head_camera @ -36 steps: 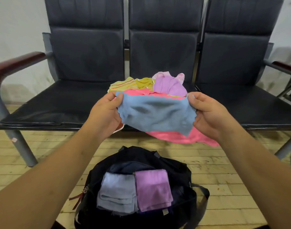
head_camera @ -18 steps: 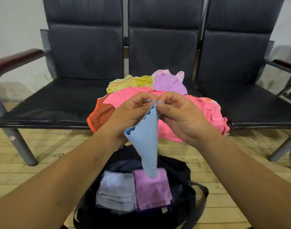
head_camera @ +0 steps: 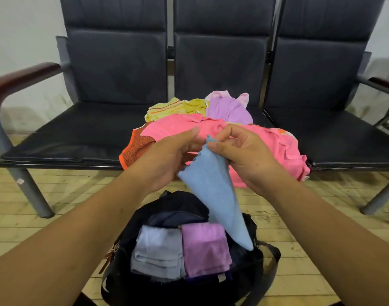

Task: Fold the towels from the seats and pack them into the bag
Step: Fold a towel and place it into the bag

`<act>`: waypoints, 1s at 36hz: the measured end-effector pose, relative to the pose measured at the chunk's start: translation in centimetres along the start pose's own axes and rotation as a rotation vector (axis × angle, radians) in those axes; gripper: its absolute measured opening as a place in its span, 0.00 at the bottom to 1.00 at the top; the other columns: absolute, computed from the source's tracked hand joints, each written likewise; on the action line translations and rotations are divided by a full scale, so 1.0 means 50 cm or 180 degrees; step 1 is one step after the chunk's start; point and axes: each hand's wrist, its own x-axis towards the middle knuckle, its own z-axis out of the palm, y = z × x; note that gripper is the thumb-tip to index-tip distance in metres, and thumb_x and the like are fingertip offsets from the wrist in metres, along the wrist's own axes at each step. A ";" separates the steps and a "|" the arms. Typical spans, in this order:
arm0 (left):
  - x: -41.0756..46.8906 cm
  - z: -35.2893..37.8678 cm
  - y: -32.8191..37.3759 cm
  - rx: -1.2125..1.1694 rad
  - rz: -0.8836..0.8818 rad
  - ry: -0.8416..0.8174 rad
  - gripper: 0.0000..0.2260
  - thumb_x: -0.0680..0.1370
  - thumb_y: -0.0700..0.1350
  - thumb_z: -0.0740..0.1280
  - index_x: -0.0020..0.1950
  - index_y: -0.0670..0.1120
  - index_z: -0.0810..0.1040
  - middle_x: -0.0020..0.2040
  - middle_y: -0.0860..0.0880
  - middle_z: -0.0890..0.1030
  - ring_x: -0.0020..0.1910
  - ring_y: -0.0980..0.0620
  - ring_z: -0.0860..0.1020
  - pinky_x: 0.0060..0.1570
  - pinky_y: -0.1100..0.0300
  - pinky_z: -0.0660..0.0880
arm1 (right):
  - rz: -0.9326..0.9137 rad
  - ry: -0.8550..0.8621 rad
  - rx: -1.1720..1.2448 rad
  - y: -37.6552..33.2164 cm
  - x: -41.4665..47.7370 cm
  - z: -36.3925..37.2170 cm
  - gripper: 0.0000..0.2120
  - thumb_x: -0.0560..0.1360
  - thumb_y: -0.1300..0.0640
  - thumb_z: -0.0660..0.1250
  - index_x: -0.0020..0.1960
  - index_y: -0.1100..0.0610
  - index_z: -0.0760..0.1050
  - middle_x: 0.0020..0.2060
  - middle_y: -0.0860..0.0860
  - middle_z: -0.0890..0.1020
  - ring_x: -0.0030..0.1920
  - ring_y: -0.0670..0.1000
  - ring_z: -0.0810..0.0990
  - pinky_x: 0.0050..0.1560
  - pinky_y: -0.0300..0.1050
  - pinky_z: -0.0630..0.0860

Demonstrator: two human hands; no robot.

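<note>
A light blue towel hangs doubled over into a long point above the open black bag. My right hand pinches its top corner. My left hand is beside the towel's left edge with its fingers stretched out and no clear grip. In the bag lie a folded grey-blue towel and a folded purple towel, side by side. On the middle seat is a loose pile: a pink towel, an orange one, a yellow-green one and a lilac one.
Three joined black seats stand against a white wall; the left seat and right seat are bare. A dark red armrest sticks out at left. The bag sits on a wooden plank floor in front of the seats.
The blue towel, held spread between both hands, was brought together into a hanging fold. My left hand's fingers have since loosened from the top corner and the towel's tip has swung right.
</note>
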 end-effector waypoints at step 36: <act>-0.009 0.002 -0.045 0.0340 -0.0358 -0.0269 0.12 0.76 0.40 0.68 0.59 0.41 0.81 0.58 0.43 0.84 0.55 0.47 0.82 0.55 0.55 0.80 | 0.0817 0.0672 0.0998 0.015 0.010 -0.053 0.13 0.81 0.57 0.65 0.61 0.64 0.78 0.55 0.62 0.83 0.55 0.58 0.83 0.56 0.54 0.80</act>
